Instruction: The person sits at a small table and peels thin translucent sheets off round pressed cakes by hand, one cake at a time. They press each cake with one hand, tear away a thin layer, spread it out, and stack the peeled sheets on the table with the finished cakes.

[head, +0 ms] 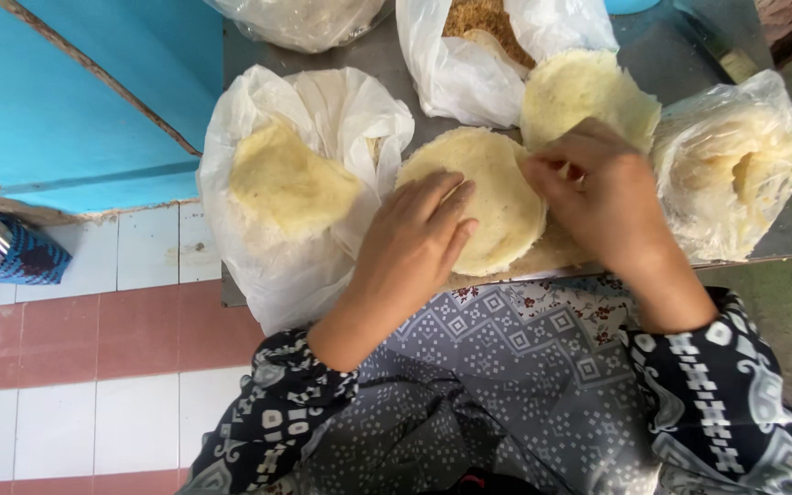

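Your left hand [414,243] lies flat, palm down, on the round pale flatbread [497,197] at the near edge of the grey table [639,55]. The fingers [446,206] are extended and close together, pressing on the left part of the disc; they grip nothing.

Your right hand [598,188] sits over the right edge of the same flatbread. The fingers curl inward and the fingertips pinch at the rim of the disc. You cannot tell whether the edge is actually lifted clear of the table.

A second flatbread [584,87] of the same colour lies just behind the first, partly hidden by your right hand, with its far edge touching a white plastic bag [469,78] that holds brown crumbly material.

To the left, an open white bag [268,257] holds a yellowish flatbread [286,183] and hangs over the table edge. To the right, a clear bag [726,160] contains a stack of pale sheets, just beside your right wrist. Another bag [304,18] is at the far left corner.

Both forearms wear dark patterned sleeves [717,394]. The floor has white and reddish tiles [93,348], and a blue wall [75,92] stands on the left
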The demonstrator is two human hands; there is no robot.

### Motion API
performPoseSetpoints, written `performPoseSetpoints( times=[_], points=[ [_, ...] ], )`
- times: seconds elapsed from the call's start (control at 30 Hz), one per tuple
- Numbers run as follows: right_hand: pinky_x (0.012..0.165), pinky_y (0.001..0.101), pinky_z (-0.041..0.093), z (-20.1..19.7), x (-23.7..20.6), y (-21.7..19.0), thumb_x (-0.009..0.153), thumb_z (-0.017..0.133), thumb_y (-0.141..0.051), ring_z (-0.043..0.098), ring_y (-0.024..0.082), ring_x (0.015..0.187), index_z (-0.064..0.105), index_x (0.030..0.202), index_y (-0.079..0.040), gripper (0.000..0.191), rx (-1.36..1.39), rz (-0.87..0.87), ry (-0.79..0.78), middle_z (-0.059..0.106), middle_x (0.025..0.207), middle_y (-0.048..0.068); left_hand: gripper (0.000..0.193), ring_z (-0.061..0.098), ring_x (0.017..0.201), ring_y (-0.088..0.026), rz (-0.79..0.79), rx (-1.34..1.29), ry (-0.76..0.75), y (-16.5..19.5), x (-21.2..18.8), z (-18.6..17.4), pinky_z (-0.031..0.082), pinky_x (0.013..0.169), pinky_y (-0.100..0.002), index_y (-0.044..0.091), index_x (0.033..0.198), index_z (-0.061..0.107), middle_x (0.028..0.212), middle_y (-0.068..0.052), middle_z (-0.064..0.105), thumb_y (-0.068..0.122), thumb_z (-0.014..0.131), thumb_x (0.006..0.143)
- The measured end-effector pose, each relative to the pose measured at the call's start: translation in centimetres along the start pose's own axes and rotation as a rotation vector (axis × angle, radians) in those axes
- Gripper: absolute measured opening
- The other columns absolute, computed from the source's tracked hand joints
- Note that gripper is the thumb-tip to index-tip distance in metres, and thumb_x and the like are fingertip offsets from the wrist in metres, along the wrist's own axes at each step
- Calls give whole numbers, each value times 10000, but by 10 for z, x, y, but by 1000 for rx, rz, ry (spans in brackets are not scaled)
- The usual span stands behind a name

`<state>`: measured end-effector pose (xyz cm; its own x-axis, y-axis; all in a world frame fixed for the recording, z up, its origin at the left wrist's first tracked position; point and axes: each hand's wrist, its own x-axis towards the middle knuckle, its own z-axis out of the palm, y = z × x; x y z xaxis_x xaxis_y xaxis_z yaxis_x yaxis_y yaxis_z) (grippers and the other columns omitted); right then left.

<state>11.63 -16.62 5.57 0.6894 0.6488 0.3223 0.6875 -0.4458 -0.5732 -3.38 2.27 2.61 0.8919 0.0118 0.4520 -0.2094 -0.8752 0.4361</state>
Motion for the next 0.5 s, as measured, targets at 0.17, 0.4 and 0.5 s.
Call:
performPoseSetpoints(
  times=[0.17, 0.4, 0.5],
  points=[
    [732, 392, 540, 13, 11, -12, 847, 833, -55, 680, 311, 843, 734, 916, 3, 134, -157, -169, 29, 691, 925, 147, 725, 344, 1506, -317, -57, 157, -104, 10, 7, 18, 232, 1235, -546, -13, 1549, 387, 1605, -186, 382, 467, 527, 1025],
    [724, 256, 547, 19, 16, -12, 923, 738, -6, 633, 116, 801, 613, 1048, -5, 176, 410, 155, -108, 658, 900, 36, 710, 319, 1544, -289, -52, 183, -100, 10, 3, 22, 207, 1272, -539, 47, 1577, 365, 1640, -154, 370, 503, 501, 1049],
    [734, 203, 549, 15, 22, -3, 891, 738, 40, 627, 62, 836, 598, 1111, -36, 272, 692, 214, -118, 638, 957, 0, 703, 322, 1544, -287, -57, 183, -98, 11, 3, 23, 211, 1270, -541, 68, 1581, 373, 1643, -145, 370, 507, 499, 1046]
  ],
)
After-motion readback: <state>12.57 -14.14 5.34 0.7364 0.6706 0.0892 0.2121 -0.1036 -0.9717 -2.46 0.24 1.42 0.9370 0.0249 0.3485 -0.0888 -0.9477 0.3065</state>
